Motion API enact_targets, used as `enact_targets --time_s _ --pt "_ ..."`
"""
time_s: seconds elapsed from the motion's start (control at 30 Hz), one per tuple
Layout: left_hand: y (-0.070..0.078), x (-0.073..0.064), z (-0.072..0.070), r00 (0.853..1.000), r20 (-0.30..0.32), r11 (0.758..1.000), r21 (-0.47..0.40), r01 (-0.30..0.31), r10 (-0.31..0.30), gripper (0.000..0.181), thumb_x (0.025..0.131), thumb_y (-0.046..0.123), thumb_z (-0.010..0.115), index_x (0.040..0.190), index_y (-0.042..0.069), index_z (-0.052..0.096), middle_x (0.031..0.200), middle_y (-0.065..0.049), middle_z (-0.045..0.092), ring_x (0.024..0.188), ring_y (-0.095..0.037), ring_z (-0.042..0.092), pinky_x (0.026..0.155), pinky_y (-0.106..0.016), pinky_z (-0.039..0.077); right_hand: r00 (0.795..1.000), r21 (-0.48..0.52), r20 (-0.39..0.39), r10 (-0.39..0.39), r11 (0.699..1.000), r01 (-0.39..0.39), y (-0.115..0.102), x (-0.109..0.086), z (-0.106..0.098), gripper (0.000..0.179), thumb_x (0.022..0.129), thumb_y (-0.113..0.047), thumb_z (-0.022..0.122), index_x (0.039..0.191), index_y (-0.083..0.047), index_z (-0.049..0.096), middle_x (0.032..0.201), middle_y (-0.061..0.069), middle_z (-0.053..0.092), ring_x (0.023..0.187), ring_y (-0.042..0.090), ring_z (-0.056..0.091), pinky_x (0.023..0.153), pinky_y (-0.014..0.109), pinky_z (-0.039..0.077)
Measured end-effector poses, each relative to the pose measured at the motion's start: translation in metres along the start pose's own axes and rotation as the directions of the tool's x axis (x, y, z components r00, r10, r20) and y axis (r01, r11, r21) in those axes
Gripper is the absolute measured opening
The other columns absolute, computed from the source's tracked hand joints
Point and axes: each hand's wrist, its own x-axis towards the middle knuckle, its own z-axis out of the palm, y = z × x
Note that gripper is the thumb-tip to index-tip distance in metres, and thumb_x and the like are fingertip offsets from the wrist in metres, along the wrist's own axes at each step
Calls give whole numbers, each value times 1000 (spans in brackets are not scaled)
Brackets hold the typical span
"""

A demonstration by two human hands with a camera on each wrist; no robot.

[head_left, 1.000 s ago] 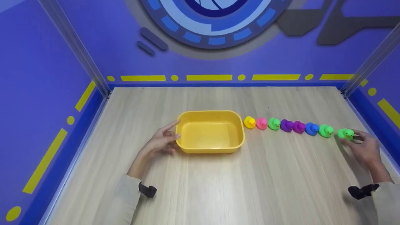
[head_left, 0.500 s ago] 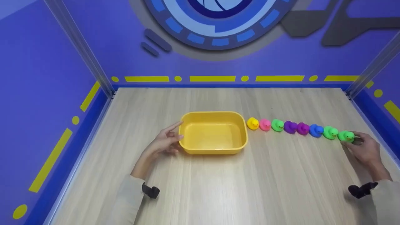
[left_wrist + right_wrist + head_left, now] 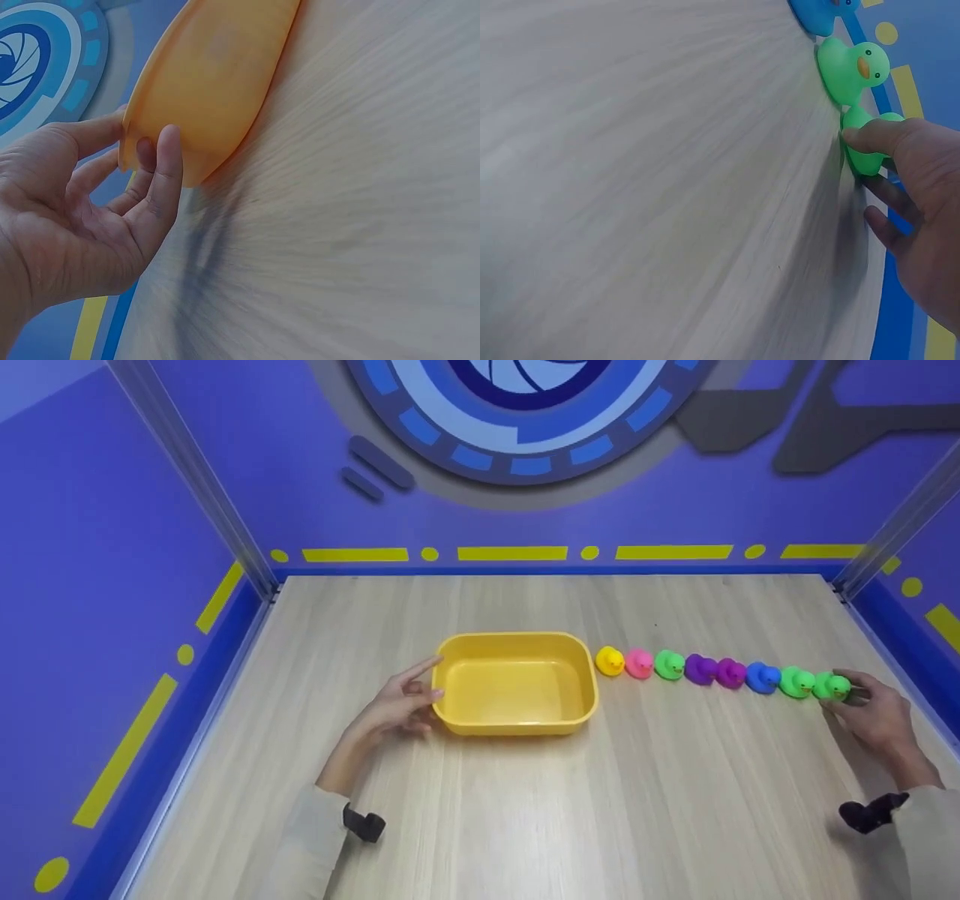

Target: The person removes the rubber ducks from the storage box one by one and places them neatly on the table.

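A yellow plastic basin (image 3: 516,729) rests on the table, its inside bare. My left hand (image 3: 396,706) holds the basin's left end, thumb and index finger at the rim; in the left wrist view, other fingers (image 3: 166,161) curl beside the outer wall. At the far right, my right hand (image 3: 879,718) pinches a green rubber duck (image 3: 829,686) between thumb and fingers. This duck stands at the right end of a row, right against another green duck (image 3: 796,682). In the right wrist view, the thumb lies across the held duck (image 3: 864,160), hiding part of it.
From the basin rightward run a yellow duck (image 3: 610,661), a pink duck (image 3: 639,664), a green duck (image 3: 669,665), a purple duck (image 3: 700,668), a magenta duck (image 3: 730,673) and a blue duck (image 3: 763,678). Blue panels (image 3: 517,521) wall the wooden table (image 3: 540,817).
My right hand has brought the held green duck left, closing the gap to the row's end. My left hand stays at the basin. The head view has shifted slightly.
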Motion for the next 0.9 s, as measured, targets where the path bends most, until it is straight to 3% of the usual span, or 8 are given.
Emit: enact_targets --time_s 0.07,0.1,0.13,0.23,0.3,0.33,0.67,0.9 --pt "0 0 0 1000 -1 1000 1 6 -6 69 97 15 71 156 32 42 102 -6 60 78 -20 64 61 -32 63 1000 -6 13 1 1000 -1 0 1 0 62 97 -10 66 150 8 39 140 43 47 126 59 49 78 21 55" --pt "0 0 -1 1000 0 1000 1 8 -8 69 96 15 71 156 33 42 102 -6 59 78 -20 64 61 -32 63 1000 -10 21 1 1000 -1 0 1 0 62 98 -10 65 150 8 39 141 43 46 127 59 49 79 24 56" --pt "0 0 -1 1000 1 1000 7 4 -4 70 96 16 72 157 32 41 103 -6 60 79 -20 64 62 -32 63 1000 -9 28 -1 1000 1 0 1 0 62 98 -10 65 151 8 38 142 43 45 127 60 48 85 37 58" --pt "0 1 -2 1000 4 1000 18 -2 2 71 96 17 72 157 32 40 104 -6 60 78 -20 64 63 -33 64 999 -5 46 -12 1000 12 1 1 -1 63 100 -10 63 153 8 34 145 43 43 128 62 46 97 62 50" --pt "1 2 -3 1000 7 1000 20 -7 7 71 96 17 72 158 32 40 103 -7 60 78 -20 65 64 -34 64 998 -4 54 -16 1000 16 1 0 -1 65 100 -11 62 155 6 31 146 42 41 129 62 45 100 64 48" --pt "2 2 -3 1000 5 1000 27 -8 8 71 96 17 72 157 33 40 103 -7 60 78 -20 65 64 -34 64 998 4 54 -29 1000 29 1 0 -1 66 100 -11 62 155 7 30 146 43 40 129 64 44 101 72 41" --pt "9 6 -2 1000 -18 993 121 -5 7 69 98 15 69 158 31 40 96 -4 53 75 -20 64 61 -31 62 991 -23 90 -103 994 105 2 -5 -17 75 101 -19 62 158 7 20 151 46 28 131 69 33 102 79 32" --pt "21 7 -6 1000 0 976 216 -18 19 66 98 14 68 157 24 41 100 -6 51 73 -20 64 64 -31 60 983 -141 140 -122 980 142 -7 1 -37 89 100 -30 64 161 3 8 151 49 19 132 71 27 97 85 28"
